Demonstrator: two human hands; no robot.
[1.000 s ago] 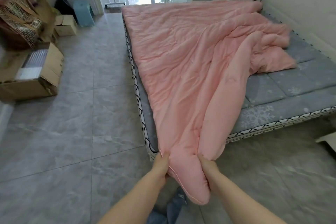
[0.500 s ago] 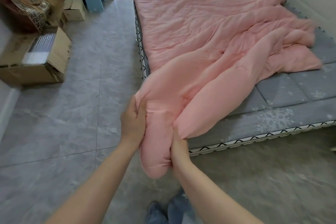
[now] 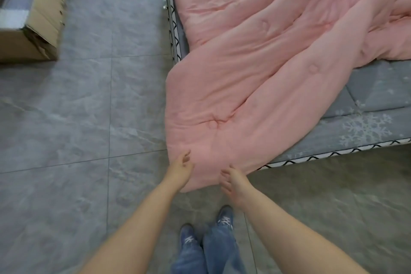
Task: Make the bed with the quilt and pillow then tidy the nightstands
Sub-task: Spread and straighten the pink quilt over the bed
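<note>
Early stage. Quilt point(image 3: 262, 69) bunched diagonally, corner draped off mattress point(image 3: 367, 122) at 6 o'clock. Left hand point(image 3: 180, 168) and right hand point(image 3: 231, 181) at that corner, fingers loose, gripping nothing (pillow, nightstands out of view). Spreading remains.

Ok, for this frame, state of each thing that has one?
Quilt: bunched, spread only partly, its corner hanging off the bed's corner.
Mattress: partly uncovered on the right.
Left hand: open, fingers relaxed at the quilt's corner, no grip.
Right hand: open, fingers spread by the quilt's edge.
Box: open at the top, on the floor.
</note>
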